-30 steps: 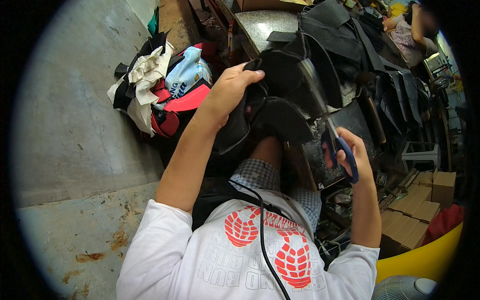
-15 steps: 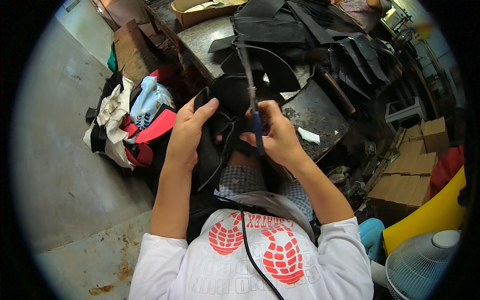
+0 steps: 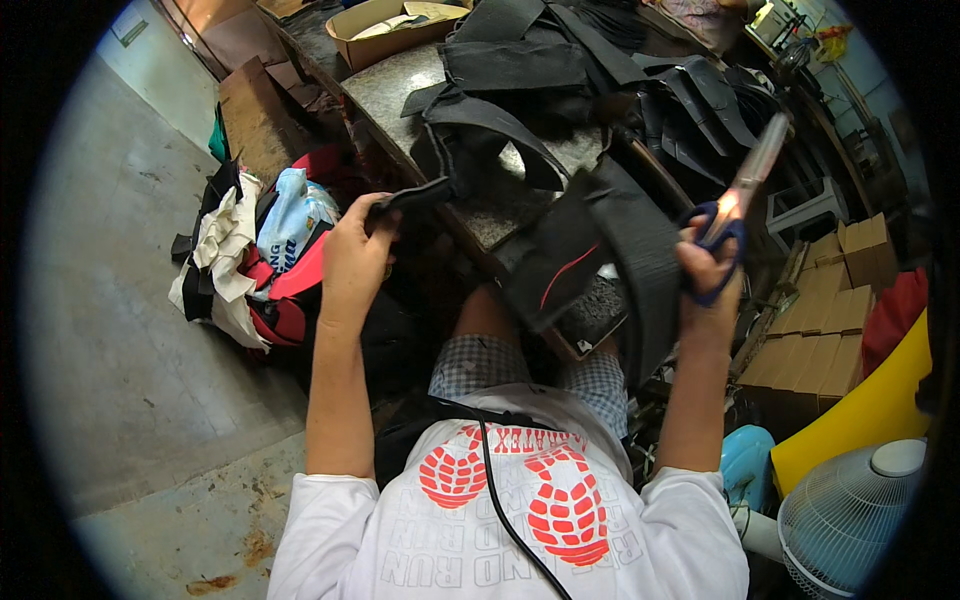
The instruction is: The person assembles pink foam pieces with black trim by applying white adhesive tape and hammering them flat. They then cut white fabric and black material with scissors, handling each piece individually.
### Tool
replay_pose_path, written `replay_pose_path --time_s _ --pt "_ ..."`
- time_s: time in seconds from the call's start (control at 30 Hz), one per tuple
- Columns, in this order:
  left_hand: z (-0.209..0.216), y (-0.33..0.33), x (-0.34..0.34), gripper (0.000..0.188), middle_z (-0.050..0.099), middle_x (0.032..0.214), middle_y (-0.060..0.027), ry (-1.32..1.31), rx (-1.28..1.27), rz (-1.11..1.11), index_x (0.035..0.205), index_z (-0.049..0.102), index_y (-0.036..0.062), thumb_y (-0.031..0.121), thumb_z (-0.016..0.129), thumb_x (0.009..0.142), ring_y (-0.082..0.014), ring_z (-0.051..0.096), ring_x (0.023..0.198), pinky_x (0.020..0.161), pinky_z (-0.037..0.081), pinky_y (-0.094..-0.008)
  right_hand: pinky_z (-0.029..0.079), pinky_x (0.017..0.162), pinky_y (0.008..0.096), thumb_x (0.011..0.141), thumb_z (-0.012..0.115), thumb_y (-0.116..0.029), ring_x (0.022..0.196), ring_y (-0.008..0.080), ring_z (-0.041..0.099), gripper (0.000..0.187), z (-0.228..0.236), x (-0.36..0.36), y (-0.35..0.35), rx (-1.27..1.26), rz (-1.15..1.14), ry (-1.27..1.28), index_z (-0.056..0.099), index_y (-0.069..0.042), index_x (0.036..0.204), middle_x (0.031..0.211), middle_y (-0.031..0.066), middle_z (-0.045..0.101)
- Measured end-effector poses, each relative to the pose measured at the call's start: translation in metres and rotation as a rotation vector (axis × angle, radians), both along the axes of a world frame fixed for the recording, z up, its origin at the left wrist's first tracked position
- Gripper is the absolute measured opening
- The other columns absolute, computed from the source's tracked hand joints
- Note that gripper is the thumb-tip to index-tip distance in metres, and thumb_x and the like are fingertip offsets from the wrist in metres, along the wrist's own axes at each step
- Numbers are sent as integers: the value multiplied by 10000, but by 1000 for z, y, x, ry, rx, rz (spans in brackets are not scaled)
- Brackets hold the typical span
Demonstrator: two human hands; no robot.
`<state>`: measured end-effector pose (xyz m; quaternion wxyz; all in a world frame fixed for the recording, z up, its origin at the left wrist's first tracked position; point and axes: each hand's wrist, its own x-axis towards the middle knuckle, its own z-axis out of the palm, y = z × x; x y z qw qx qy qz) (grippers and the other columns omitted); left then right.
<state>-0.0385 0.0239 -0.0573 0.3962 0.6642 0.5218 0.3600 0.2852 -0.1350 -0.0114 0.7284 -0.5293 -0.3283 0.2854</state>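
My left hand point(image 3: 350, 262) pinches the end of a black padded strip point(image 3: 415, 198) left of the table's near corner. Scissors point(image 3: 757, 172) with blue handles are in my right hand point(image 3: 710, 275), blades pointing up and away to the right. Black fabric-like pieces point(image 3: 645, 265), one bearing a thin red line, hang spread out between my hands and reach up over the table's edge. The right edge of these pieces meets my right fingers; whether they grip it too, I cannot tell. Where the strip joins the other pieces is hard to make out.
Black cut pieces point(image 3: 515, 65) pile on the worktable point(image 3: 395, 85), near an open cardboard box point(image 3: 375, 38). To the left lie red, cream and black scraps point(image 3: 225, 240). Brown cartons point(image 3: 815, 320), a yellow sheet point(image 3: 860, 400) and a fan point(image 3: 850, 525) stand at right.
My hands have moved apart, the right one swinging out to the right with the scissors. The bunched black pieces are now spread between my hands.
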Motion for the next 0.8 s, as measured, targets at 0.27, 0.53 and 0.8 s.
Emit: replay_pose_path --time_s 0.27,0.53,0.8 --pt "27 -14 13 395 627 1024 -171 516 751 300 1220 599 17 60 580 828 -350 624 914 853 495 -449 409 967 286 691 792 -129 935 164 589 475 20 29 -10 114 -391 -99 581 -67 1111 966 27 588" --pt "31 -73 115 332 658 1117 -120 -779 -524 -441 1212 581 -17 120 667 922 -198 645 998 887 524 -343 483 773 226 772 795 -53 835 81 575 407 -25 -54 -3 0 57 -210 523 -78 1075 926 0 587" --pt "61 -17 94 704 666 1089 -179 -724 -447 -314 1419 303 -116 64 709 872 -190 690 888 771 578 -301 507 711 308 830 685 -613 752 204 654 687 -45 -31 -44 -309 855 263 508 0 1086 817 101 618"
